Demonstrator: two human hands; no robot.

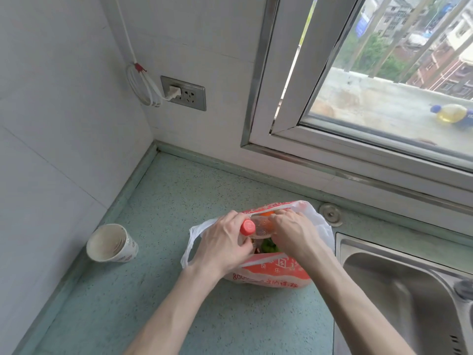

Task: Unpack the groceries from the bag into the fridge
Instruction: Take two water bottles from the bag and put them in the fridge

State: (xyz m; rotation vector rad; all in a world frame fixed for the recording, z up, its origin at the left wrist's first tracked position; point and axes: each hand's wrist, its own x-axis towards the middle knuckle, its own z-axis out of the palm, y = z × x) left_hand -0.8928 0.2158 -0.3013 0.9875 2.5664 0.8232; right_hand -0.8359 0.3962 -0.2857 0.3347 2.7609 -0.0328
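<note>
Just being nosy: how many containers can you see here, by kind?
Bottles: 2, red-capped bottle in both hands, yellow bottle outside the window
Paper cups: 1, paper cup
Plastic bags: 1, plastic bag
Total: 4

Your red-and-white plastic grocery bag (268, 272) stood open on the speckled countertop (153, 290), a red-capped clear bottle (257, 228) lying across green vegetables (268, 245) inside.

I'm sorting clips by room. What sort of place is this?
Most likely a home kitchen: a speckled countertop with a steel sink set into it, a wall socket above, and a grocery bag being unpacked.
</note>
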